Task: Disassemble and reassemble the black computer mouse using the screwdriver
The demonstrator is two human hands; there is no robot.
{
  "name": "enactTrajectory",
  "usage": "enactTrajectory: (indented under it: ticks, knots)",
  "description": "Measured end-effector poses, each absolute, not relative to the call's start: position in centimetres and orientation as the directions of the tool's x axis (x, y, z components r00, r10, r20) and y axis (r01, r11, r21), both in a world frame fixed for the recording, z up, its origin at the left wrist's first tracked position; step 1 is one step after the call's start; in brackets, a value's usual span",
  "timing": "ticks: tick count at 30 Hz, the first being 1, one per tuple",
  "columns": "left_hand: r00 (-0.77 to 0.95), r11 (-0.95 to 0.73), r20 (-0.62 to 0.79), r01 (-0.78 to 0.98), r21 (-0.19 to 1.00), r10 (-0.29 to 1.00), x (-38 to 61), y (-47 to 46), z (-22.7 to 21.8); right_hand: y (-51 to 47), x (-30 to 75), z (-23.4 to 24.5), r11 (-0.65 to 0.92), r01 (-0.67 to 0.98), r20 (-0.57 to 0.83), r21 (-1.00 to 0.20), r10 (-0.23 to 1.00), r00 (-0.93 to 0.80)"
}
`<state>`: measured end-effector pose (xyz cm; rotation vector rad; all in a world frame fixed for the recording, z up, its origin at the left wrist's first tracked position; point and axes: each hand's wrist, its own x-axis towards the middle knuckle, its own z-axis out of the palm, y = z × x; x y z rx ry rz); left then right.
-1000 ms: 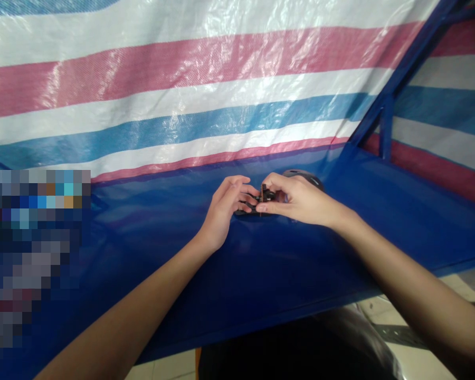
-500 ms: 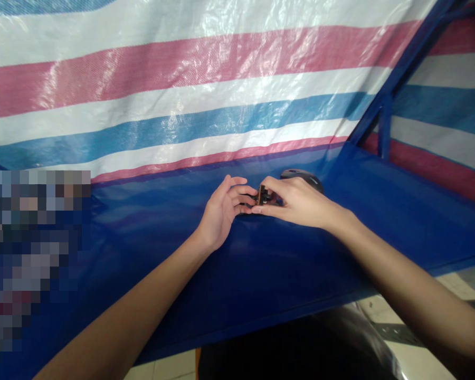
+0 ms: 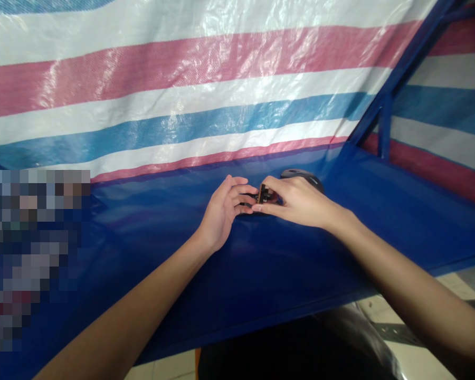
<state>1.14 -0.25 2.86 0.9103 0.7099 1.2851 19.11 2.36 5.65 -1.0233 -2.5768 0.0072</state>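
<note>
A small circuit board point(image 3: 262, 193), standing on edge with black components on its right face, is pinched between the thumb and fingers of my right hand point(image 3: 303, 203). From the other side my left hand point(image 3: 220, 211) reaches in, fingers half curled and partly spread. Its fingertips meet a dark part point(image 3: 245, 205) just left of the board. My fingers cover most of that part, so its kind is unclear. Behind my right hand lies a dark, rounded computer mouse shell point(image 3: 306, 177), partly hidden by the hand.
Both hands work low over a blue tabletop point(image 3: 269, 269). Striped plastic sheeting point(image 3: 206, 58) rises along its back. A blue metal frame post point(image 3: 396, 79) stands at the right. The left edge of the view is pixelated. Pale floor tiles point(image 3: 170, 367) show below the table's front edge.
The circuit board has turned or tilted very slightly in my right fingers. Both hands stay almost in the same place.
</note>
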Motion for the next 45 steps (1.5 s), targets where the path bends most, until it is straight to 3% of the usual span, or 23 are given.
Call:
enactTrajectory:
  ticks: [29,33,40,45]
  knots:
    - [0.156,0.026,0.054,-0.475,0.880,0.986,1.18,-0.12,2.62,2.41,19.10,5.67,0.732,0.663,0.312,-0.161,0.675,-0.669]
    - [0.161,0.027,0.059,-0.481,0.877,0.985,1.14,-0.14,2.63,2.31,19.06,5.88,0.732,0.644,0.316,-0.223,0.679,-0.662]
    - [0.189,0.030,0.073,-0.493,0.869,0.979,1.10,-0.31,2.78,2.29,19.12,5.87,0.706,0.548,0.322,-0.449,0.699,-0.638]
    - [0.190,0.027,0.076,-0.487,0.873,0.979,1.09,-0.21,2.87,2.52,19.18,5.64,0.719,0.513,0.350,-0.469,0.684,-0.640]
